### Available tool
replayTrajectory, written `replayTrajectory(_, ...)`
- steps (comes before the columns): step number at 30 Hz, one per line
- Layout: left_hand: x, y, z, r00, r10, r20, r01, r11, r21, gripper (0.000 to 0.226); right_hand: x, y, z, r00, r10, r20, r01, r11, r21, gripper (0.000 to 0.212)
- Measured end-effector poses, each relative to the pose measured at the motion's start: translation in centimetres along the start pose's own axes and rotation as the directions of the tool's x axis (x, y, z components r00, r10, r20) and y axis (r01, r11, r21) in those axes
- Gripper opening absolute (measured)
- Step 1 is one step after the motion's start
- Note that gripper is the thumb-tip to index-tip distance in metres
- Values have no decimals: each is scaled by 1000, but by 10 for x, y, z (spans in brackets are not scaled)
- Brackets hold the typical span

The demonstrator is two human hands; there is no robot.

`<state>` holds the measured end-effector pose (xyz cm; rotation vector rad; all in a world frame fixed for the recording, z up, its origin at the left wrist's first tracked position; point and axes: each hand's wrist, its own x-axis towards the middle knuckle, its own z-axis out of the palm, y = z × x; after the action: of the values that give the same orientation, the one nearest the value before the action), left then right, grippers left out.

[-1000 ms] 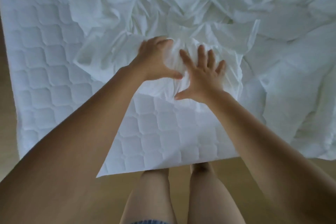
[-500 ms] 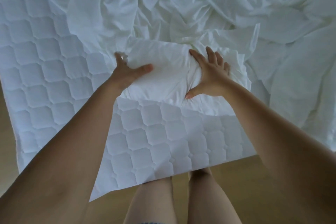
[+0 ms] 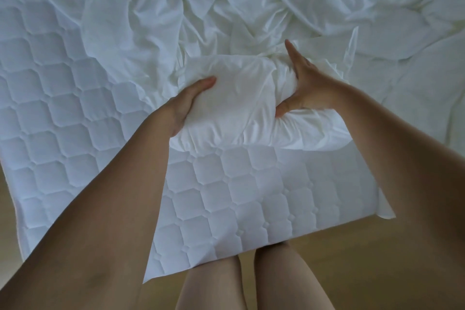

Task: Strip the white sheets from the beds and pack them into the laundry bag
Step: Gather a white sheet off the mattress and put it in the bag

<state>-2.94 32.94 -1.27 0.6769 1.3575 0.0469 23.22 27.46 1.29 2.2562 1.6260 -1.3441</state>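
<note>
Left hand (image 3: 187,106) gripping puffy crumpled sheet (image 3: 239,108) (thumb on top), right hand (image 3: 309,90) pressing flat-fingered, quilted mattress (image 3: 239,196) beneath

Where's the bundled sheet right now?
Head view, centre: the bundled sheet sits on the quilted mattress, pressed between the left hand and right hand.

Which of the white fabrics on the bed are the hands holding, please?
The smooth bunched sheet, squeezed between left hand and right hand; the quilted mattress cover lies flat beneath.
</note>
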Motion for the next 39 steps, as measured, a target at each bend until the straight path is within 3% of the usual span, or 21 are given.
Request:
replayTrajectory(4, -6, 3, 8, 1000, 9, -4, -9, 1000, -27, 34, -8, 9, 11, 955, 161, -251, -182, 981, -62, 150)
replayTrajectory(6, -9, 4, 10, 1000, 11, -3, -11, 999, -31, 33, -20, 15, 27, 874, 337, -352, -328, 941, 84, 147)
replayTrajectory(9, -8, 4, 16, 1000, 8, -11, -9, 998, -62, 35, -26, 23, 42, 799, 510, -319, -400, 847, 350, 145)
replayTrajectory(12, -9, 3, 21, 1000, 0, -21, -3, 992, -128, 30, -14, 38, 42, 865, 440, -242, -288, 829, 480, 149)
replayTrajectory(16, -9, -3, 27, 997, -53, -49, 41, 977, -209, 35, -4, 48, 38, 937, 300, -181, -174, 846, 504, 149)
replayTrajectory(22, -2, 0, 35, 987, -88, -135, 55, 972, -229, 87, 2, 59, 36, 944, 301, -132, -148, 748, 647, 155)
replayTrajectory(28, -3, 8, 44, 975, -75, -211, 36, 983, -181, 86, 3, 67, 28, 916, 344, -207, -189, 824, 535, 146)
replayTrajectory(33, 1, 27, 56, 953, -61, -296, 25, 992, -123, 104, 13, 78, 8, 945, 319, -74, -209, 760, 615, 140)
replayTrajectory(36, -3, 33, 61, 948, -55, -312, 20, 993, -114, 107, 11, 77, 5, 950, 298, -88, -170, 736, 655, 150)
replayTrajectory(39, -12, 33, 64, 946, -34, -323, 5, 996, -91, 101, 3, 77, 10, 957, 256, -140, -114, 770, 627, 133)
